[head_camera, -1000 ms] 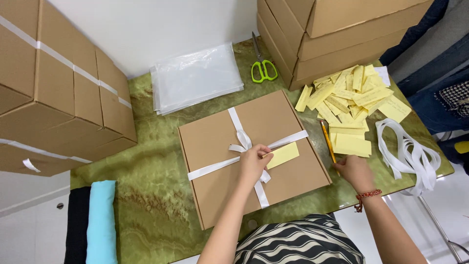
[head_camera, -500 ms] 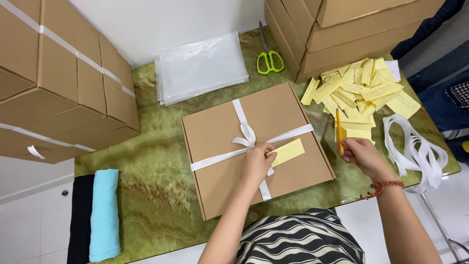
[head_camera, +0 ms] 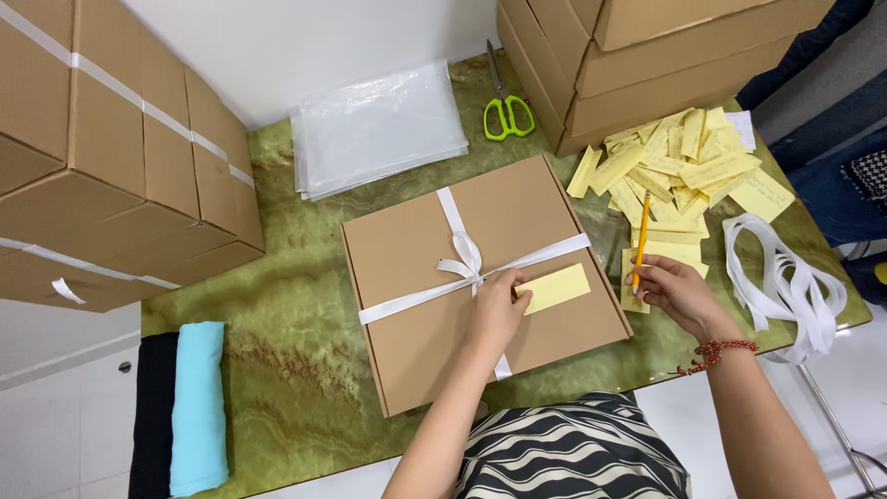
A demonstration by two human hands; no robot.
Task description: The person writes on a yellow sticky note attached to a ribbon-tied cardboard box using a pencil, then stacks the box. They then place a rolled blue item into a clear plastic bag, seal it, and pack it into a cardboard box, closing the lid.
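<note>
A flat brown cardboard box (head_camera: 416, 259) tied with a white ribbon bow (head_camera: 467, 263) lies on the green marbled table (head_camera: 286, 351). My left hand (head_camera: 496, 310) rests on the lid beside the bow, its fingertips pressing the left end of a yellow paper slip (head_camera: 557, 287) on the box. My right hand (head_camera: 673, 291) is just off the box's right edge, closed around a yellow pencil (head_camera: 640, 236) that points away from me, over another yellow slip (head_camera: 632, 298) on the table.
A heap of yellow slips (head_camera: 679, 176) and loose white ribbon (head_camera: 785, 282) lie at right. Green-handled scissors (head_camera: 504, 109) and a stack of clear plastic bags (head_camera: 374, 125) are at the back. Taped cartons (head_camera: 111, 166) stand left, more cartons (head_camera: 665, 55) back right. Folded blue cloth (head_camera: 198, 407) at left.
My right hand has picked the pencil up off the table and raised it beside the box. My left hand has stayed on the slip by the bow.
</note>
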